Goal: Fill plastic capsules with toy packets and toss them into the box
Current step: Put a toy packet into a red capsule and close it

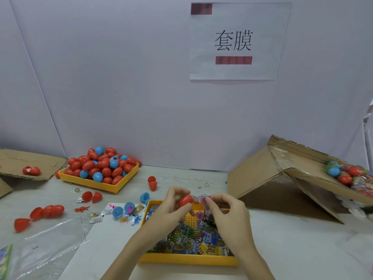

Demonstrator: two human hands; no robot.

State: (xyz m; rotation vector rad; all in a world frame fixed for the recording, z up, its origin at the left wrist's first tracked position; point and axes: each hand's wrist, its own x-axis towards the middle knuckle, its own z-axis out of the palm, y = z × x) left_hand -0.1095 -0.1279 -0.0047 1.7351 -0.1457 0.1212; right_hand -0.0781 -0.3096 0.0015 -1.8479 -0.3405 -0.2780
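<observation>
Holding the red capsule in the curled fingers of your left hand, you keep it up over the near yellow tray, so the toy packets lie just below for the next pick. Your right hand pinches one packet right beside the capsule, I judge to push it inside, though I cannot tell if the shell is open there. The box waits on your right with its mouth turned toward you, which makes the toss easy.
</observation>
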